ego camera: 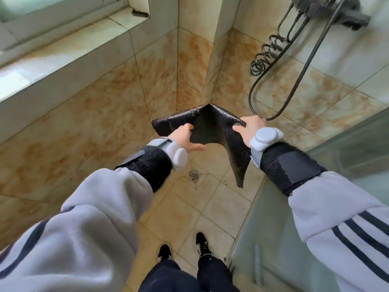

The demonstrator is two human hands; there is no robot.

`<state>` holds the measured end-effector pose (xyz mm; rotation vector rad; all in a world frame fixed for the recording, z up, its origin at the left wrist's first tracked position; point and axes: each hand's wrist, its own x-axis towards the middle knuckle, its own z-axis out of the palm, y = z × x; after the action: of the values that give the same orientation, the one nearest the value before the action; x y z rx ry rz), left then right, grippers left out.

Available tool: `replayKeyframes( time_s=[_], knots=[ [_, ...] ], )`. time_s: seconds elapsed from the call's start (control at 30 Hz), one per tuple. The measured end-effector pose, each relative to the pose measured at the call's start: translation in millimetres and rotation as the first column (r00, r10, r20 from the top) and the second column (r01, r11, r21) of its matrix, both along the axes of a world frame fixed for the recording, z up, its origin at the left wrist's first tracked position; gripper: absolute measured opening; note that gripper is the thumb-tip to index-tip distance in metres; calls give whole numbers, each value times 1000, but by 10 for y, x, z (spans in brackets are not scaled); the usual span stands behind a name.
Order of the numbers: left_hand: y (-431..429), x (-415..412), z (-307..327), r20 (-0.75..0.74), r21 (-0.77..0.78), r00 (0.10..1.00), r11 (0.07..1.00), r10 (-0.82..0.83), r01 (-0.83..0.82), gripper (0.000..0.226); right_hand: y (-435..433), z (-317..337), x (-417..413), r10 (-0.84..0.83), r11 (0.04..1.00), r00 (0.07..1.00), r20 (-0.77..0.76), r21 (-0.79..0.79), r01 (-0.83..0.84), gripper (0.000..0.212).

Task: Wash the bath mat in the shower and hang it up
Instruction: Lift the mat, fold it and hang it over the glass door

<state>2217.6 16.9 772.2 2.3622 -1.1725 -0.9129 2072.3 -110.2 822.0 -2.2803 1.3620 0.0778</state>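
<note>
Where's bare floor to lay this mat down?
Bare tiles lie between the drain and the shoes, bordered by the tiled wall and the glass panel. Crowded up right: the hose loops beside the right hand holding the mat.

No lettering, brand, number or sign can be read, neither on the bath mat (202, 123) nor the black wrist straps (290, 165).

The bath mat (202, 127) hangs bent between the left hand (185, 138) and the right hand (252, 125), above the floor drain (194, 175). A window ledge (63, 51) runs along the left wall. On the right wall the shower hose (294, 70) loops down beneath what may be a cloth (328, 9), with a glass panel (347, 154) nearer on the right.
</note>
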Motion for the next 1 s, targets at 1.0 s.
replayKeyframes(
  time_s=[1.0],
  knots=[
    [-257, -857, -228, -147, 52, 967, 974, -209, 219, 45, 192, -358, -619, -707, 545, 630, 321, 815, 197, 56]
  ],
)
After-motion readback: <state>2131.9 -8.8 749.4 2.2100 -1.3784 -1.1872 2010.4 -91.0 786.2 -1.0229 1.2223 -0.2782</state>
